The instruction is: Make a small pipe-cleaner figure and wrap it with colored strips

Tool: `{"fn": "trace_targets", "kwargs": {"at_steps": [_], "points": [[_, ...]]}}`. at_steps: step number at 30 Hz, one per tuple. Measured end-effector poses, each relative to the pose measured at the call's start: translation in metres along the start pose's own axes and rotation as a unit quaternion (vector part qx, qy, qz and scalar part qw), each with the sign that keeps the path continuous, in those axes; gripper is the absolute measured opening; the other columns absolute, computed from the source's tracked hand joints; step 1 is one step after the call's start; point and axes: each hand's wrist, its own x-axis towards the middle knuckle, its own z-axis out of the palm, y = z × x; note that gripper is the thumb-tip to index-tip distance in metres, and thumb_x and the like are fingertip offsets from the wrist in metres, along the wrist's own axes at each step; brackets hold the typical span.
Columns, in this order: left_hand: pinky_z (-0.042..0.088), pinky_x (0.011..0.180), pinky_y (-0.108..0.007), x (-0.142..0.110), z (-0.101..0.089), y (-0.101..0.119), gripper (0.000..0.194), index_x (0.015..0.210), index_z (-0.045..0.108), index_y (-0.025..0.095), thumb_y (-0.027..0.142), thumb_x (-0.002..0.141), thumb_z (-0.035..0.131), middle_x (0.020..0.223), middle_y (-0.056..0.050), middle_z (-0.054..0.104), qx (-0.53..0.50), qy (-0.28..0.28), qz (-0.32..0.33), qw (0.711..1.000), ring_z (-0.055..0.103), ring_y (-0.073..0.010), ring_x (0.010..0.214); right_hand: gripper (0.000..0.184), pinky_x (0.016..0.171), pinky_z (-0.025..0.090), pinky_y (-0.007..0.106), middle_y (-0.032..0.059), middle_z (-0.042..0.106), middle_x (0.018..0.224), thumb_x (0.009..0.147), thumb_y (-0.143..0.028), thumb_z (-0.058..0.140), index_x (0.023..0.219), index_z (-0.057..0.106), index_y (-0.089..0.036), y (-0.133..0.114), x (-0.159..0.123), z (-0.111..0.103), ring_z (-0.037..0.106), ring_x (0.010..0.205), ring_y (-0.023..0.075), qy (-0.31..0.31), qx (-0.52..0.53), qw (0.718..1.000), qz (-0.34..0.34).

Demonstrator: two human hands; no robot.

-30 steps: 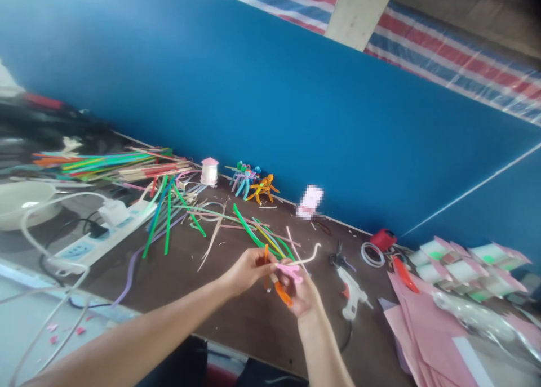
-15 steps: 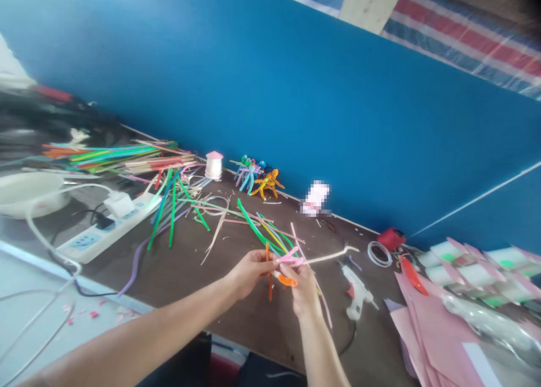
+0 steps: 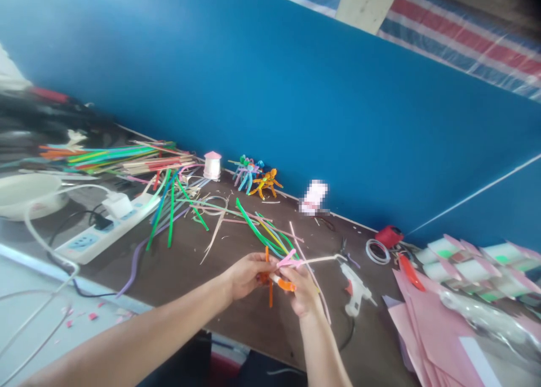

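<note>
Fingers (image 3: 249,273) hide where orange pipe cleaners (image 3: 284,285) cross.

Dark wooden workbench (image 3: 177,280) is a total mess, lol. Hot glue gun (image 3: 355,288) sits in the middle of it, loose pipe cleaners (image 3: 257,235) scattered to its left, white power strip (image 3: 107,229) further left, and pink paper sheets (image 3: 431,330) piled to its right.

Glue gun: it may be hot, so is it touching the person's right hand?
Apart. The head view shows the glue gun lying to the side of the right hand, with brown tabletop showing between them.
</note>
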Motion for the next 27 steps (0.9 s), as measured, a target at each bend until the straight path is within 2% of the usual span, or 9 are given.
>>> {"fn": "trace_targets", "kwargs": {"at_steps": [7,14,19,24,27], "points": [[0.039,0.056,-0.021,-0.003,0.001,0.001,0.019,0.074,0.065,0.011,0.024,0.062,0.070,0.064,-0.005,0.067,0.026,-0.032,0.012,0.999,0.059,-0.0123,0.059,0.018,0.039,0.028,0.018,-0.0059,0.043,0.040,0.055,-0.021,0.069,0.048,0.054,-0.014,0.002,0.000,-0.003,0.035,0.040,0.0049,-0.004,0.012,1.000,0.000],[0.040,0.058,-0.022,-0.006,0.002,0.003,0.016,0.069,0.064,0.011,0.022,0.061,0.071,0.063,-0.006,0.067,0.016,-0.039,0.018,0.999,0.060,-0.0136,0.061,0.015,0.037,0.030,0.018,-0.0062,0.043,0.038,0.055,-0.018,0.066,0.047,0.054,-0.014,0.004,0.003,-0.004,0.036,0.037,0.0049,-0.016,0.012,1.000,0.018],[0.039,0.058,-0.022,-0.004,0.001,-0.001,0.019,0.068,0.063,0.011,0.024,0.058,0.073,0.062,-0.005,0.065,0.018,-0.018,0.029,0.999,0.059,-0.0130,0.059,0.021,0.036,0.031,0.018,-0.0071,0.040,0.038,0.055,-0.020,0.068,0.045,0.051,-0.014,0.003,0.002,-0.003,0.034,0.037,0.0042,-0.016,0.010,1.000,0.021],[0.034,0.051,-0.019,-0.002,0.002,-0.009,0.022,0.063,0.062,0.010,0.027,0.056,0.074,0.054,-0.001,0.058,0.032,0.031,0.064,0.997,0.049,-0.0072,0.049,0.023,0.048,0.043,0.021,-0.0080,0.039,0.041,0.057,-0.026,0.072,0.048,0.055,-0.014,-0.001,-0.001,0.003,0.036,0.040,0.0037,-0.023,-0.003,1.000,0.009],[0.036,0.054,-0.020,-0.003,0.006,-0.011,0.024,0.064,0.061,0.010,0.030,0.057,0.073,0.057,-0.001,0.059,0.039,0.042,0.080,0.995,0.052,-0.0087,0.052,0.022,0.047,0.044,0.021,-0.0067,0.042,0.043,0.057,-0.027,0.073,0.051,0.058,-0.013,-0.005,-0.003,0.006,0.039,0.040,0.0044,-0.024,-0.017,1.000,0.000]]}}
